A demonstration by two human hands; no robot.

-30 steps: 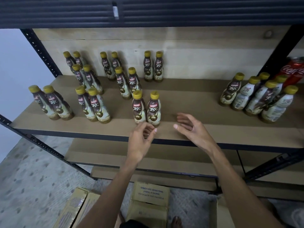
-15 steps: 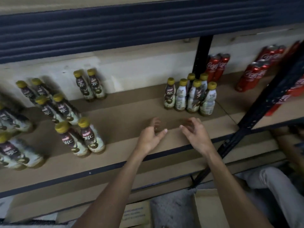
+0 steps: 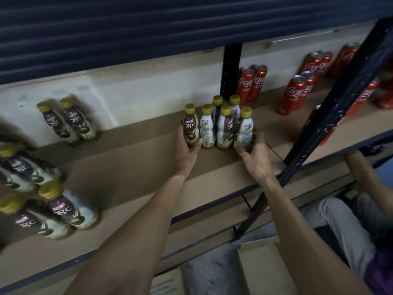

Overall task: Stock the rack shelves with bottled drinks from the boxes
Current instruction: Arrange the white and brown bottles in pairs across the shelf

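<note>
Since half a second ago both hands have travelled from the bare shelf board point(image 3: 148, 162) up to the cluster of bottles point(image 3: 219, 124) standing just in front of the black rack post point(image 3: 231, 69). The left hand point(image 3: 187, 154) now wraps the base of the leftmost bottle point(image 3: 191, 128), with the thumb across its front. The right hand point(image 3: 256, 158) curls round the foot of the rightmost bottle point(image 3: 244, 129), so the two hands bracket the group below the post.

The bottles look like full, rigid plastic: moderately heavy, with smooth labels that are probably slippery, and tall enough to topple if pushed near the cap. Low on the body seems the sound place to hold.

The labels read "KOPIKO 78°C" under yellow caps. The red cans point(image 3: 252, 81) just right of the post read "Coca-Cola".
</note>
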